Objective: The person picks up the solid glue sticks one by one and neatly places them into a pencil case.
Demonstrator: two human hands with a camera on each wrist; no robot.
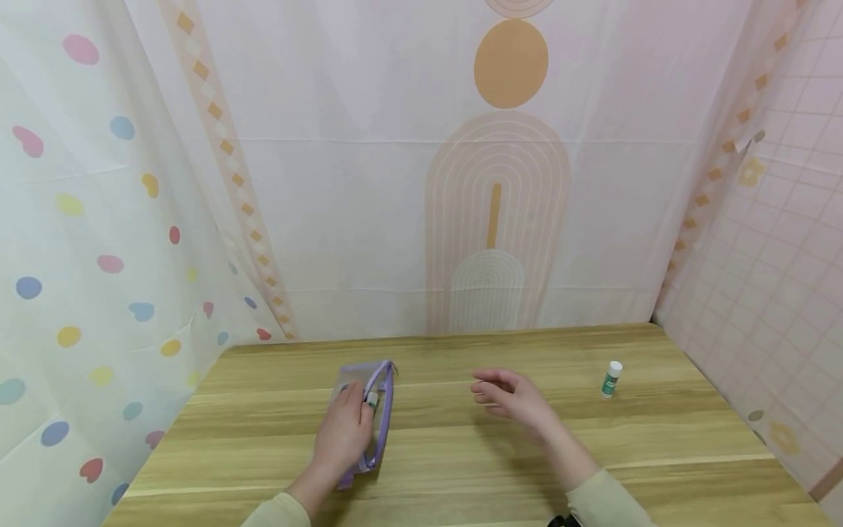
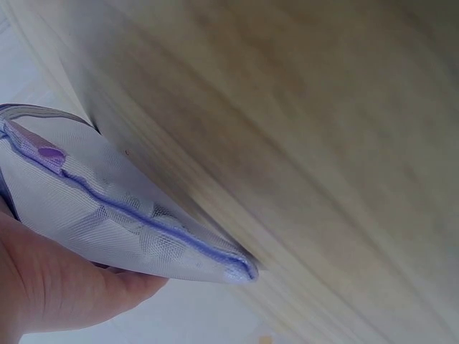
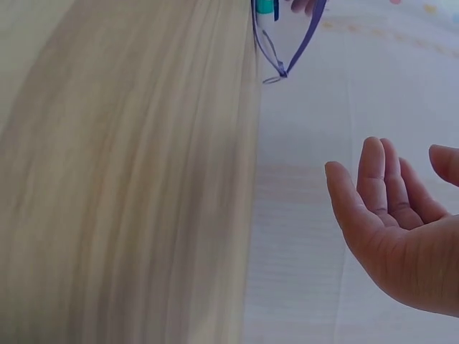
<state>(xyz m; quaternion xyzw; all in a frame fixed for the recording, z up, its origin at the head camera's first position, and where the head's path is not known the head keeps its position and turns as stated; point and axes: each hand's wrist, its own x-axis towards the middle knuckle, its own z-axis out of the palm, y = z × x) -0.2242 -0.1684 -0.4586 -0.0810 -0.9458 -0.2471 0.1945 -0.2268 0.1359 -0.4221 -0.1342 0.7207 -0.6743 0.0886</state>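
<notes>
My left hand (image 1: 344,432) grips a mesh zipper pouch (image 1: 387,417) with purple trim, at the left of the table. The pouch's mouth gapes toward the right. Inside it shows a white-capped green tube (image 1: 372,400) that looks like a glue stick; my fingers partly cover it. The left wrist view shows my thumb (image 2: 107,290) against the pouch's mesh side (image 2: 107,161), with shapes faintly visible through the mesh. My right hand (image 1: 516,401) hovers over the middle of the table, fingers loosely bent, holding nothing. A glue stick (image 1: 611,380) with a white cap stands at the right.
The wooden table (image 1: 448,454) ends at a patterned curtain (image 1: 369,219) behind it. More curtain hangs on the left side (image 1: 79,322) and the right side (image 1: 770,293). A dark object (image 1: 563,521) shows at my right sleeve.
</notes>
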